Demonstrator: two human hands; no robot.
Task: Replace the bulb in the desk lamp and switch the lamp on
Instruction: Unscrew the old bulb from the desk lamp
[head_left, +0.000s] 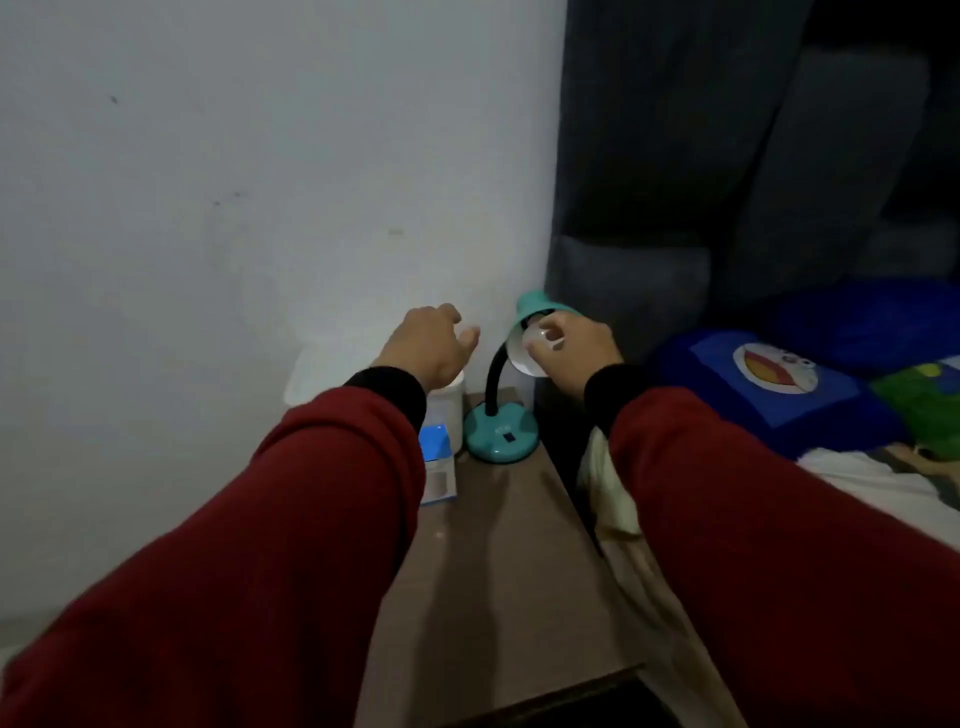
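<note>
A teal desk lamp (501, 434) with a black gooseneck stands on a brown bedside table (498, 571), its shade (535, 306) facing me. My right hand (571, 356) is at the mouth of the shade, fingers closed on a white bulb (543, 338) that sits inside it. The lamp is dark. My left hand (434, 345) hovers to the left of the shade, fingers loosely apart and holding nothing. A blue and white bulb box (438, 462) lies on the table to the left of the lamp's base.
A white container (447, 410) stands behind the box, against the white wall. A dark curtain (675, 156) hangs behind the lamp. To the right is a bed with a blue cartoon pillow (774, 384) and pale sheets (618, 493).
</note>
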